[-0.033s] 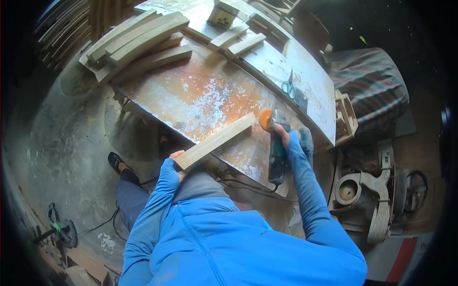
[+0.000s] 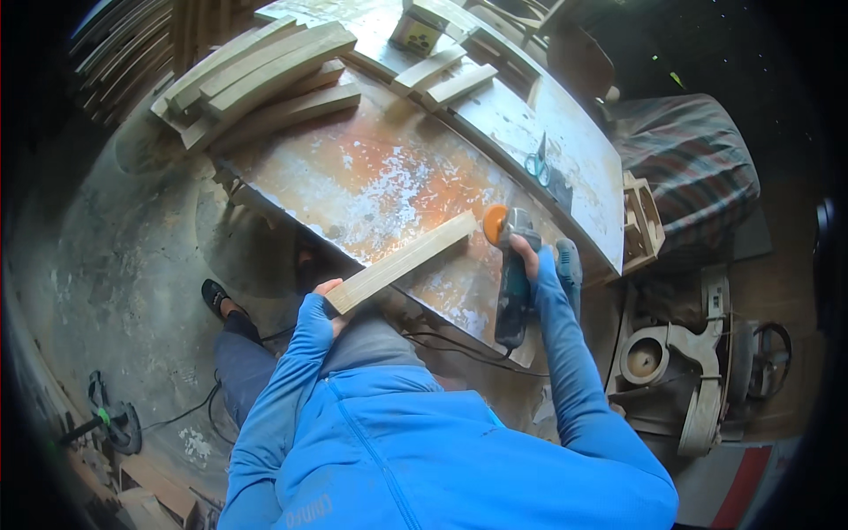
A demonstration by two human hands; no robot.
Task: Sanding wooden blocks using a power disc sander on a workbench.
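Note:
My left hand [image 2: 330,287] is closed around the near end of a pale wooden bar [image 2: 402,262]. The bar slants up to the right, across the edge of the worktable [image 2: 331,168], and its underside is hidden. In my right hand [image 2: 527,255] is an angle grinder [image 2: 512,296], gripped near its head with its corded end pointing toward me. The grinder's orange disc [image 2: 494,224] sits just right of the bar's far end, with a narrow gap showing between them. Close by my right wrist a second teal power tool [image 2: 569,267] lies on the table.
Curved wooden pieces [image 2: 265,75] are stacked at the table's far left. Two short bars [image 2: 458,86], a tin [image 2: 417,34] and scissors [image 2: 537,161] lie farther back. A black cord [image 2: 468,355] hangs along the near edge. Machinery [image 2: 667,353] stands at right; another tool [image 2: 115,415] lies on the floor.
The whole view has shifted very slightly. Both hands keep their holds, and the bar and grinder stay in nearly the same places.

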